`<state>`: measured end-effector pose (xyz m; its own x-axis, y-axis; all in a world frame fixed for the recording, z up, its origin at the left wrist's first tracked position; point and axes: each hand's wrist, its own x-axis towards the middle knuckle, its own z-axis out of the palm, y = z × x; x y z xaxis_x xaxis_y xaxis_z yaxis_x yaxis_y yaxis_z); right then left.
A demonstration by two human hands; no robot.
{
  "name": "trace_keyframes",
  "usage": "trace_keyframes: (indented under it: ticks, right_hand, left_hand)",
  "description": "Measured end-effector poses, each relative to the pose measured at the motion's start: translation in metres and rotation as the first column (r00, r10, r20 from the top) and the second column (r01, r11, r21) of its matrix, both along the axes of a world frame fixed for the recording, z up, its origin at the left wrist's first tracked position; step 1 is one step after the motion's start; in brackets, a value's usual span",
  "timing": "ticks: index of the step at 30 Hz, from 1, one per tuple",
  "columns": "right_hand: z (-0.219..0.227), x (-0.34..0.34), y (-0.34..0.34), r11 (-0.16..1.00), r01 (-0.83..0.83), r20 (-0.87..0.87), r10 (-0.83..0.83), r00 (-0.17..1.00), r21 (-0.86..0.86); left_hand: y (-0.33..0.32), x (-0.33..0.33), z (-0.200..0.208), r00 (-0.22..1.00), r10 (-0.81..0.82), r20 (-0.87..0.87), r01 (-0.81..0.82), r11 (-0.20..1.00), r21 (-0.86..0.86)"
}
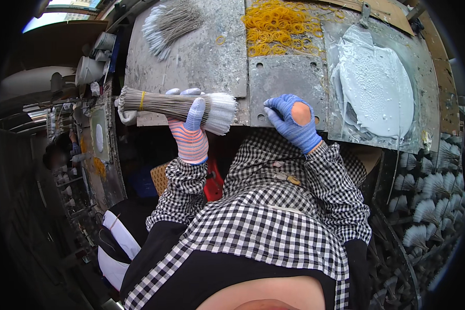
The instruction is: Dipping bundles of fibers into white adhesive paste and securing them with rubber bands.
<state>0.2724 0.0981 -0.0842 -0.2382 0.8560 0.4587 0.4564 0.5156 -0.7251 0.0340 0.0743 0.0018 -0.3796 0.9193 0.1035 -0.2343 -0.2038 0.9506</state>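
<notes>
The left hand [191, 135] gripped a banded stem bundle [163, 103]; whether the right hand [292, 123] held anything, I couldn't tell. White paste [377, 90] covered a board [425, 103]; a bucket's [89, 71] contents were hidden.

**Stained grey flat worktop [191, 72], left to right**

Left: loose pile of thin grey stems with white tips [175, 25]; one thin yellow ring [220, 40] nearby. Middle: spread heap of yellow rings [276, 25], square grey plate with corner holes [284, 77] nearer. Right: thick white oval paste [377, 88].
</notes>
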Motion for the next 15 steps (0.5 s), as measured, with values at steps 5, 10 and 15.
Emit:
trace_keyframes:
  ticks: [5,10,15]
  right_hand:
    - [0.031,0.006,-0.008,0.877,-0.076,-0.356,-0.111,0.928,-0.473]
    - [0.076,0.013,-0.013,0.854,-0.205,-0.427,-0.022,0.904,-0.479]
    - [0.082,0.014,-0.013,0.851,-0.265,-0.347,0.105,0.932,-0.453]
  left_hand:
    - [0.003,0.002,0.000,0.992,-0.113,-0.049,0.113,0.994,-0.010]
    - [0.005,0.008,0.006,0.978,-0.208,-0.014,0.206,0.975,-0.088]
    - [0.009,0.018,0.009,0.953,-0.299,-0.057,0.291,0.950,-0.113]
